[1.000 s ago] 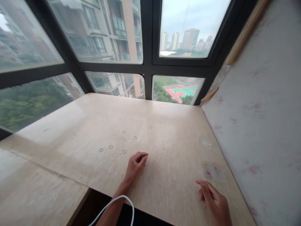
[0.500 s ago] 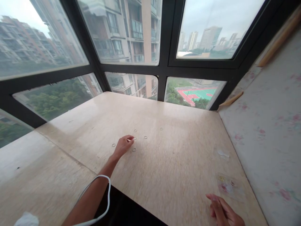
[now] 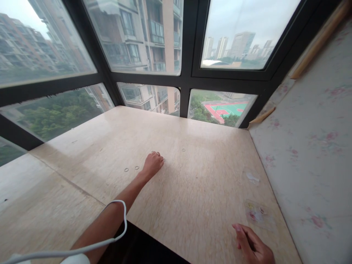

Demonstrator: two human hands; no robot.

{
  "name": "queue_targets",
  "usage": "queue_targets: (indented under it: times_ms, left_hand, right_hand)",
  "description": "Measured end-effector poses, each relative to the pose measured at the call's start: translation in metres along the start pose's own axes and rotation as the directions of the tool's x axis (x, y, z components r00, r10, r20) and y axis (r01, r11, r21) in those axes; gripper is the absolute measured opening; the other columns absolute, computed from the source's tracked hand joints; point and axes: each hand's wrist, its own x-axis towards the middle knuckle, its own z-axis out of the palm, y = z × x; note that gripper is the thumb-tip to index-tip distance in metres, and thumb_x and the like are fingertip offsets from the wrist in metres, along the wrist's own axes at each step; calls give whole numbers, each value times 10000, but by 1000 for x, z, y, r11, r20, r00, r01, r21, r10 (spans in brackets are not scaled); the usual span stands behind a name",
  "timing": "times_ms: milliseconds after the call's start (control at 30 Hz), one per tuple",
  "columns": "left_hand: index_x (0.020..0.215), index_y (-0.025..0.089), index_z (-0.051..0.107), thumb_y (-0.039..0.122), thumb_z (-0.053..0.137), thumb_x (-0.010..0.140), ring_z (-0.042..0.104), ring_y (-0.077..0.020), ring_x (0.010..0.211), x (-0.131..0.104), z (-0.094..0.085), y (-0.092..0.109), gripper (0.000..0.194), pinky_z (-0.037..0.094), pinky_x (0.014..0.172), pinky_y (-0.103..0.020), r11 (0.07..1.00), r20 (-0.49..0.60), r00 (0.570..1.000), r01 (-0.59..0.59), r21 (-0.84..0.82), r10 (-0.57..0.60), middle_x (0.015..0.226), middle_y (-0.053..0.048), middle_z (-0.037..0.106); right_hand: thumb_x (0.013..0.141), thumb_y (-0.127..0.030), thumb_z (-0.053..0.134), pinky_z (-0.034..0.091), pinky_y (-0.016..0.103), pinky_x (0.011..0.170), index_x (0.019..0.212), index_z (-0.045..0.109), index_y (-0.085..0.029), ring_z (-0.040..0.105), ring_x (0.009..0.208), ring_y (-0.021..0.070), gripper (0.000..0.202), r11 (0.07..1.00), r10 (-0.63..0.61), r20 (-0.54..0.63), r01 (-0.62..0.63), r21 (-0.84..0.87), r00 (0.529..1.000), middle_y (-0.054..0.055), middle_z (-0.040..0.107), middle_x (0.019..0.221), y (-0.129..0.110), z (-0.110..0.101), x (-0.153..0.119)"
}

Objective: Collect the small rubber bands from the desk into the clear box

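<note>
Over the middle of the pale marble-like surface (image 3: 198, 205), my left hand (image 3: 154, 163) reaches down with its fingers bent together among small thin rings. Part of a ring shows at its fingertips; whether it is gripped is hard to see. Two rings lie left of the hand, one (image 3: 126, 169) beside another (image 3: 136, 167). Farther right and back is a single ring (image 3: 183, 150). My right hand (image 3: 251, 244) hovers at the lower right, thumb and forefinger pressed together; anything between them is too small to make out.
A clear packet with small coloured items (image 3: 257, 212) lies near the right wall (image 3: 302, 165). Behind it is another clear packet (image 3: 252, 177). A white cable (image 3: 125, 216) loops over my left forearm. Dark-framed windows border the surface.
My left hand has moved slightly right and covers some rings. A second ring now lies beside the leftmost one. The view has shifted a little; my right hand keeps its pinch.
</note>
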Motion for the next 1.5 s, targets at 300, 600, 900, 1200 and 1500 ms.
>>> queue_targets:
  times_ms: [300,600,900,1200,1500]
  left_hand:
    - [756,158,683,233,492,827,605,-219,836,-9,8,-4,217,450,791,-337,974,-117,991,45,-221,-72,844,-99,677]
    - [748,139,684,397,582,738,551,-110,560,-27,-5,54,277,433,506,-213,363,29,914,190,-912,-405,760,-55,694]
    - [724,171,713,356,648,731,554,-110,593,-62,-41,147,196,444,539,-215,205,103,961,158,-966,-257,741,-47,701]
    - [768,169,717,348,712,714,582,-107,558,-74,-34,214,188,443,499,-213,-7,192,978,193,-981,-83,759,-63,722]
    - [768,179,719,359,726,698,601,-123,598,-74,-15,253,194,499,546,-228,110,215,975,207,-972,61,758,-47,713]
  right_hand:
    - [781,-607,550,457,197,442,718,714,-174,548,417,146,467,998,-11,-16,12,55,1000,-6,540,454,-8,0,0]
    - [817,-536,539,438,199,456,737,698,-164,542,439,140,412,997,-27,-34,29,68,999,-16,523,473,-14,3,-1]
    - [868,-506,496,419,209,477,728,683,-168,520,466,137,411,996,-64,-23,65,60,998,-20,503,496,-23,1,-2]
    - [929,-427,442,402,210,508,729,652,-176,533,515,136,383,994,-101,-10,101,48,995,0,572,561,-29,3,-1]
    - [943,-384,425,356,207,531,754,666,-176,538,521,116,371,991,-127,-31,125,-54,991,-13,601,579,-37,3,-3]
